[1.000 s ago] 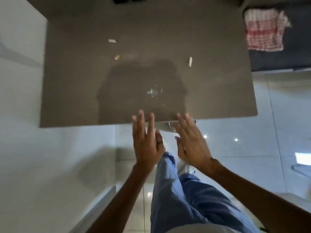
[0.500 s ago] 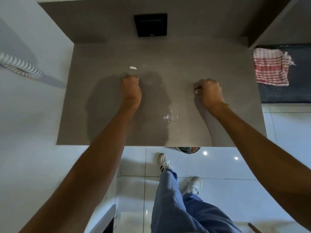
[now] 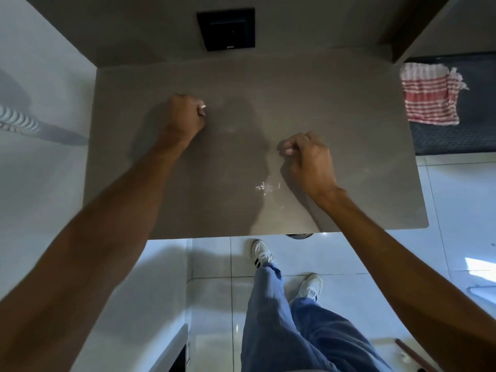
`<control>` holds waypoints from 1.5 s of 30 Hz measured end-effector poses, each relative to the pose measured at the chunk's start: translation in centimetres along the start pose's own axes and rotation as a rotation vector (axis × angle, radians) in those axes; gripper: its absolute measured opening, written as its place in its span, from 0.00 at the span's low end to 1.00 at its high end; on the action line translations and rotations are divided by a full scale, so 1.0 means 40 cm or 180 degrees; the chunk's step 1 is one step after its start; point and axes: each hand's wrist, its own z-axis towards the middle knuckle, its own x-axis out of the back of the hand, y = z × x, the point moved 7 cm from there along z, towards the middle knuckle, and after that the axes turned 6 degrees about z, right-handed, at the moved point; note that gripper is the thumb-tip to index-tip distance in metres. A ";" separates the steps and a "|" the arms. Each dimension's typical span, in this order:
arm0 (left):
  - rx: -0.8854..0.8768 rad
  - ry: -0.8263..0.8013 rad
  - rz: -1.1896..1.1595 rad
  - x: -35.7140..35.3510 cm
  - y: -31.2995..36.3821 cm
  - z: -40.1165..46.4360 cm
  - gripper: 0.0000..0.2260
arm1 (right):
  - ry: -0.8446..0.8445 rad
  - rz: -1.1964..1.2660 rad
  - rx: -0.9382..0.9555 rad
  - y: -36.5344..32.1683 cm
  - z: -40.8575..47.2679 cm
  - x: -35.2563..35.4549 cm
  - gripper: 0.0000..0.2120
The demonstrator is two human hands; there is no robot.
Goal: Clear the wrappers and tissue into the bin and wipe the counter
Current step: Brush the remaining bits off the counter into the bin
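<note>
A person is leaning over a grey counter (image 3: pixel 335 103), both bare arms reaching across it. Toward the left, the left hand (image 3: pixel 185 118) is curling into a fist on the surface, its fingers pinching together on a small white wrapper (image 3: pixel 202 106) that is poking out at the fingertips, on the hand's right side. At centre, a patch of glinting specks (image 3: pixel 265 187), possibly crumbs or droplets, is lying on the counter near the front edge, just left of the right wrist. The right hand (image 3: pixel 308 159) is hovering low with its fingers bunching closed; something pale is showing at the fingertips, though whether it is a scrap or a fingernail is unclear. At far right, beyond the counter's edge, 1 red-and-white striped cloth (image 3: pixel 429 95) is lying on a dark mat (image 3: pixel 456 140). Below, 2 white sneakers are standing on glossy floor tiles.
</note>
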 end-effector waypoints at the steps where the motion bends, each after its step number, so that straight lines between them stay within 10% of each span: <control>1: 0.0004 -0.0030 0.0110 0.013 0.002 -0.006 0.12 | 0.0012 0.0124 0.0062 -0.006 -0.021 0.015 0.08; 8: 0.0116 -0.0434 -0.2228 0.057 0.150 -0.246 0.09 | -0.0952 0.0217 0.1838 -0.034 -0.369 0.029 0.13; 10: 0.0211 -0.1523 -0.3395 -0.011 0.287 -0.474 0.09 | -0.1607 0.0163 0.1863 0.054 -0.501 -0.012 0.17; 14: 0.0405 -0.2714 -0.3631 -0.265 0.523 -0.872 0.20 | -0.1634 0.0610 -0.0224 0.388 -0.625 -0.114 0.16; 19: 0.3439 -0.2836 -0.3714 -0.751 0.548 -1.007 0.11 | -0.0055 0.1510 -0.3611 0.832 -0.708 -0.293 0.07; 23: 0.3760 -0.2684 -0.3910 -1.053 0.556 -0.866 0.03 | 0.0155 0.2070 -0.4238 1.000 -0.651 -0.466 0.05; 30: 0.3442 -0.3231 -0.4224 -1.081 0.574 -0.726 0.19 | 0.0370 0.3440 -0.4364 0.962 -0.585 -0.470 0.09; 33: 0.2294 -0.3069 -0.2921 -0.896 0.571 -0.752 0.23 | 0.0372 0.2934 -0.4239 0.855 -0.613 -0.313 0.10; 38: -0.0409 -0.2296 -0.1307 -0.561 0.644 -0.854 0.25 | 0.0751 0.1013 -0.3324 0.742 -0.669 0.033 0.19; 45: -0.1337 0.0032 -0.1604 -0.154 0.817 -0.798 0.15 | 0.2032 -0.0141 -0.1463 0.657 -0.480 0.495 0.14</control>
